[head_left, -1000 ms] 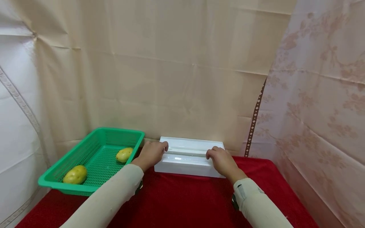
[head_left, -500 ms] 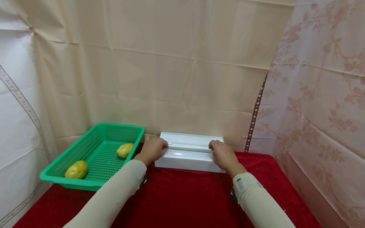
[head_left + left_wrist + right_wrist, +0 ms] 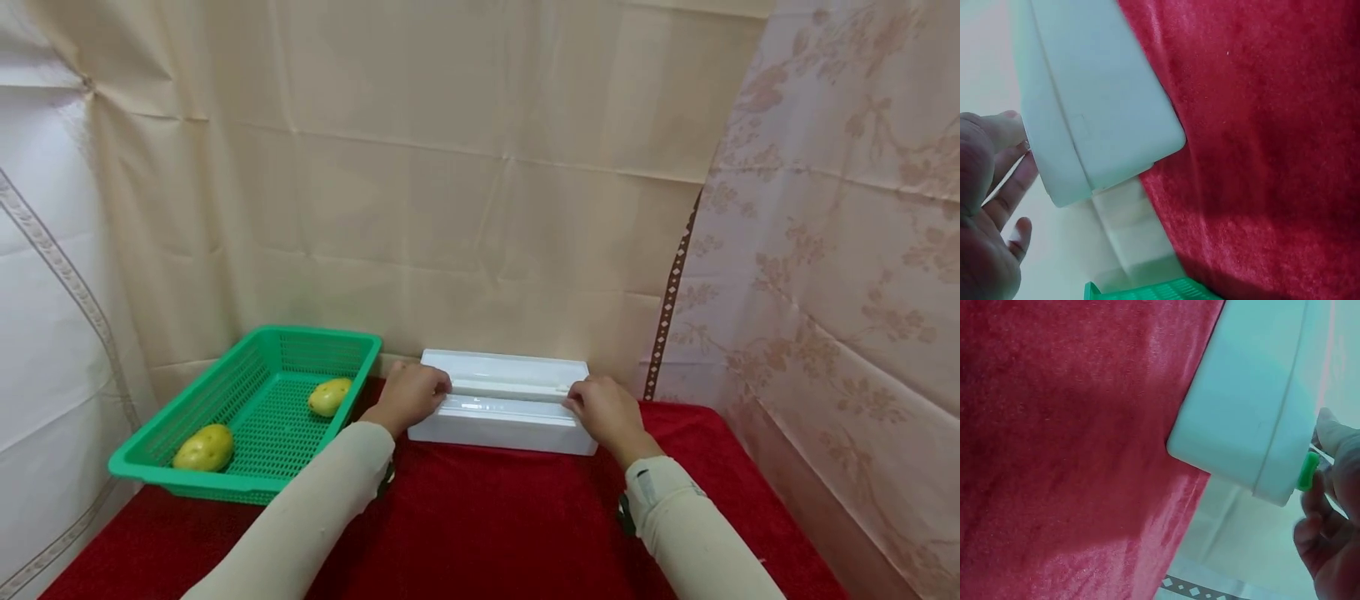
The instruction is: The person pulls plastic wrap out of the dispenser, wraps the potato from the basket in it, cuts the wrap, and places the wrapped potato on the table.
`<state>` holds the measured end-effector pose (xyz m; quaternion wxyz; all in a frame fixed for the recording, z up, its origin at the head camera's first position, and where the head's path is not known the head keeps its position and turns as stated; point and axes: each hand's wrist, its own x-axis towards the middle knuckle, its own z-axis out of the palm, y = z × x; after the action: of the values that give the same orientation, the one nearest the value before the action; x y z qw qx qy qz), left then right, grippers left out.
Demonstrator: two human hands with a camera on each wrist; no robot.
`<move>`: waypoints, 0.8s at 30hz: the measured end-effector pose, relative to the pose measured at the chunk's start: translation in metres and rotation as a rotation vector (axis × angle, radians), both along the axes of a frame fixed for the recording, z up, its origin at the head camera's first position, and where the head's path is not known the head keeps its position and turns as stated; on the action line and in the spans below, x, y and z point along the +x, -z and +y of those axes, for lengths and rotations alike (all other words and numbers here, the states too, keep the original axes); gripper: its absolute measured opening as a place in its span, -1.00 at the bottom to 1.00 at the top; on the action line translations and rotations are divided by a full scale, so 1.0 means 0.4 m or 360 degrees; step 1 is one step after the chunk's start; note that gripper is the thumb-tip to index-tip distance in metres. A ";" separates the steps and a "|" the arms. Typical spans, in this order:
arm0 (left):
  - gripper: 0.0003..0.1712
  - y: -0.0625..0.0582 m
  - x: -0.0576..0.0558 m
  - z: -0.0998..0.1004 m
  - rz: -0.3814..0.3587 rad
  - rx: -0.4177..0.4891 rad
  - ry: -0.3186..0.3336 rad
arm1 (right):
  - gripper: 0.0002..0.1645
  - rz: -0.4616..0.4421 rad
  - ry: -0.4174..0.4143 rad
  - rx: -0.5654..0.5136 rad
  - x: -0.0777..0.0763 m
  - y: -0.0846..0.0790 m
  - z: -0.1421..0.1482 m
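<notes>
A white cling film dispenser box [image 3: 502,429] stands lengthwise at the back of the table, its lid [image 3: 506,367] raised and a pale roll [image 3: 510,389] inside. Shiny clear cling film [image 3: 480,405] lies over its front ledge. My left hand [image 3: 414,393] pinches at the left end of this ledge, thumb and forefinger together at a small glint of film. At the other end my right hand [image 3: 606,414] pinches in the same way, its fingertips right at the edge. A small green slider [image 3: 1308,471] shows beside the right fingers in the right wrist view.
A green plastic basket [image 3: 195,487] stands on the left with two yellow potato-like items, one near [image 3: 204,448] and one farther back [image 3: 329,397]. Red cloth [image 3: 487,517] covers the table. A beige curtain [image 3: 450,208] hangs close behind the box.
My right hand has moved right to the box's right end, and my left hand slightly right. Both now sit at the ends of the front ledge. Basket and box stay put.
</notes>
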<state>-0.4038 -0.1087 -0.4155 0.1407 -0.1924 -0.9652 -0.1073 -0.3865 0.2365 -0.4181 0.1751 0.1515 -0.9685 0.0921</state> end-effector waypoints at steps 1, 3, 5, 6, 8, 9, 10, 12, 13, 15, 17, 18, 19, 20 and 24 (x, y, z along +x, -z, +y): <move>-0.89 0.000 -0.001 0.000 0.0024 -0.0004 0.0012 | -0.87 -0.0014 0.0009 -0.0004 0.000 -0.001 0.002; -0.88 0.000 -0.004 -0.002 0.0081 -0.0009 0.0032 | -0.86 -0.0036 0.0007 -0.0025 -0.001 -0.004 0.004; -0.89 -0.005 -0.007 -0.007 0.0121 0.0001 0.0044 | -0.85 -0.0045 -0.0013 -0.0067 -0.002 -0.006 0.005; -0.90 -0.007 -0.008 -0.011 0.0131 0.0007 0.0054 | -0.86 -0.0039 -0.0035 -0.0095 -0.002 -0.007 0.006; -0.89 -0.014 -0.009 -0.021 0.0142 0.0014 0.0081 | -0.88 -0.0030 -0.0084 -0.0147 -0.004 -0.006 0.010; -0.90 -0.017 -0.010 -0.026 0.0116 0.0033 0.0103 | -0.89 -0.0036 -0.0106 -0.0174 -0.005 -0.006 0.012; -0.90 -0.021 -0.009 -0.035 0.0076 0.0057 0.0119 | -0.90 -0.0048 -0.0134 -0.0205 -0.007 -0.006 0.012; -0.90 -0.028 -0.009 -0.049 -0.0013 0.0107 0.0147 | -0.95 -0.0078 -0.0201 -0.0256 -0.010 -0.006 0.016; -0.90 -0.031 -0.009 -0.056 -0.0060 0.0132 0.0158 | -0.96 -0.0098 -0.0224 -0.0277 -0.013 -0.006 0.018; -0.89 -0.039 -0.011 -0.064 -0.0153 0.0196 0.0190 | -0.95 -0.0122 -0.0260 -0.0315 -0.016 -0.010 0.024; -0.86 -0.046 -0.015 -0.067 -0.0211 0.0238 0.0211 | -0.92 -0.0101 -0.0277 -0.0332 -0.018 -0.015 0.031; -0.85 -0.049 -0.018 -0.068 -0.0232 0.0251 0.0218 | -0.91 -0.0084 -0.0275 -0.0333 -0.020 -0.017 0.034; -0.84 -0.051 -0.020 -0.067 -0.0245 0.0262 0.0220 | -0.91 -0.0061 -0.0284 -0.0328 -0.022 -0.018 0.036; -0.83 -0.052 -0.023 -0.066 -0.0254 0.0267 0.0217 | -0.92 -0.0040 -0.0289 -0.0321 -0.023 -0.019 0.038; -0.85 -0.045 -0.032 -0.042 -0.0187 0.0190 0.0214 | -0.93 0.0002 -0.0211 -0.0292 -0.016 -0.016 0.048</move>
<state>-0.4166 -0.1254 -0.3977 0.0875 -0.2414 -0.9486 -0.1848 -0.3930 0.2559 -0.4116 0.1825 0.1986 -0.9437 0.1917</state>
